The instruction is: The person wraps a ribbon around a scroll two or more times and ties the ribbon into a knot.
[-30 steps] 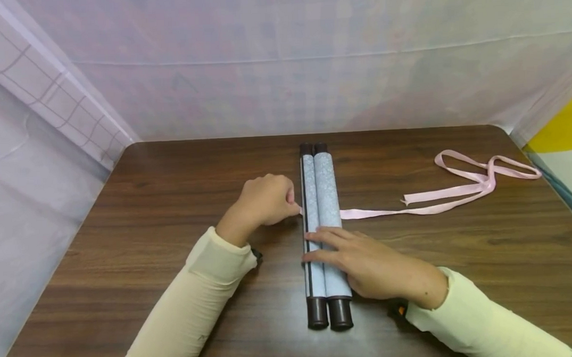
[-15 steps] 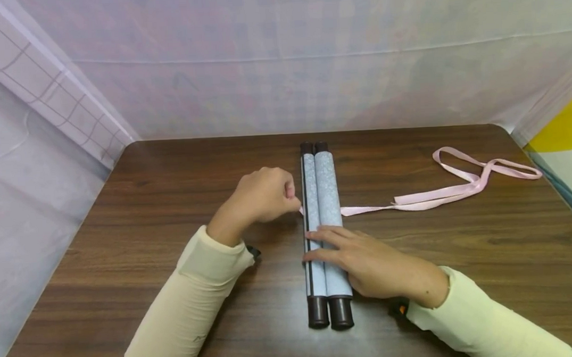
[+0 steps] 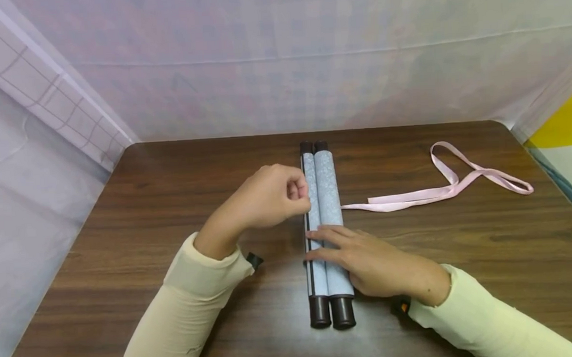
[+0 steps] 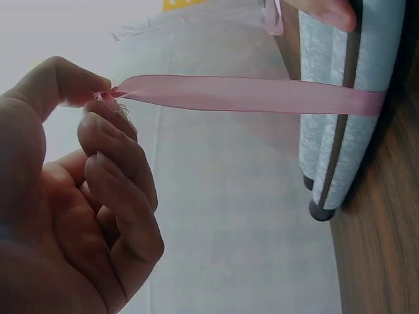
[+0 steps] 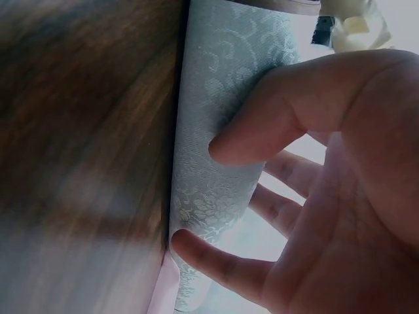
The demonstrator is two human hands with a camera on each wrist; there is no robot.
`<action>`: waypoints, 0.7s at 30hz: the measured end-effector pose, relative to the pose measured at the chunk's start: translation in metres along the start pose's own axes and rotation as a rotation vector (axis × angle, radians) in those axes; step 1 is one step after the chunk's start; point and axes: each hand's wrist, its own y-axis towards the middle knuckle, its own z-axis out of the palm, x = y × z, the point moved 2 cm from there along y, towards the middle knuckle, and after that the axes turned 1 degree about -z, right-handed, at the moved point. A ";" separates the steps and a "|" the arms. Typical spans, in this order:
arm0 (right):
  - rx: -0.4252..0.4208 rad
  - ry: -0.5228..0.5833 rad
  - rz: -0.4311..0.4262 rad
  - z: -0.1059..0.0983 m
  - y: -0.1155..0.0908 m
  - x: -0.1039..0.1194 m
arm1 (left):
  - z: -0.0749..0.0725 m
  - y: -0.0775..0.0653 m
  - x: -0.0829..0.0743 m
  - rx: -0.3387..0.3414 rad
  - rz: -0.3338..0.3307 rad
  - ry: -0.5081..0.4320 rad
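Observation:
A rolled scroll (image 3: pixel 328 184) in pale blue patterned cloth, its two rolls side by side with dark end knobs, lies lengthwise on the wooden table. My left hand (image 3: pixel 270 198) pinches the frayed end of a pink ribbon (image 4: pixel 216 95) between thumb and index finger. From there, the left wrist view shows the ribbon stretched taut down to the scroll's left side. It passes beneath the rolls, and its long loose part (image 3: pixel 407 201) comes out on the right. My right hand (image 3: pixel 371 260) holds the scroll's nearer half, fingers across both rolls and thumb against the right roll.
The brown wooden table (image 3: pixel 138 206) ends at the back against a pale curtain (image 3: pixel 282 83). The ribbon's looped tail reaches toward the table's right side. A yellow patch (image 3: pixel 568 115) shows beyond the right edge.
My left hand has risen and moved over the scroll's left edge with the ribbon end. The ribbon on the right has slid leftward. My right hand has stayed on the scroll.

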 end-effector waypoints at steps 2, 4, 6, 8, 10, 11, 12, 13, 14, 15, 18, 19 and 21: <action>-0.003 0.002 -0.004 0.000 -0.002 -0.001 | -0.001 -0.001 -0.004 -0.004 0.003 -0.011; -0.004 0.005 -0.009 -0.001 -0.003 -0.003 | -0.002 0.000 -0.007 0.000 0.001 -0.020; -0.006 0.009 -0.015 -0.001 -0.005 -0.004 | -0.003 0.000 -0.008 0.000 -0.020 -0.014; -0.007 0.011 -0.019 -0.001 -0.005 -0.004 | -0.005 0.000 -0.005 -0.011 -0.059 0.017; -0.009 0.010 -0.022 -0.001 -0.004 -0.004 | -0.007 0.000 -0.001 -0.026 -0.108 0.078; -0.010 0.010 -0.023 -0.001 -0.004 -0.004 | -0.009 0.000 0.002 -0.033 -0.136 0.116; -0.010 0.009 -0.025 -0.001 -0.005 -0.004 | -0.010 0.001 0.004 -0.040 -0.161 0.154; -0.011 0.008 -0.025 -0.001 -0.005 -0.004 | -0.011 0.001 0.008 -0.046 -0.187 0.193; -0.012 0.007 -0.026 -0.001 -0.005 -0.004 | -0.012 0.001 0.011 -0.048 -0.210 0.232; -0.012 0.005 -0.027 -0.001 -0.005 -0.004 | -0.013 0.001 0.014 -0.051 -0.229 0.266; -0.015 0.004 -0.029 -0.001 -0.005 -0.004 | -0.014 0.001 0.025 -0.056 -0.281 0.358; -0.017 0.004 -0.030 -0.001 -0.005 -0.004 | -0.015 0.002 0.027 -0.058 -0.292 0.387; -0.021 0.000 -0.031 -0.001 -0.005 -0.004 | -0.015 0.002 0.032 -0.065 -0.304 0.435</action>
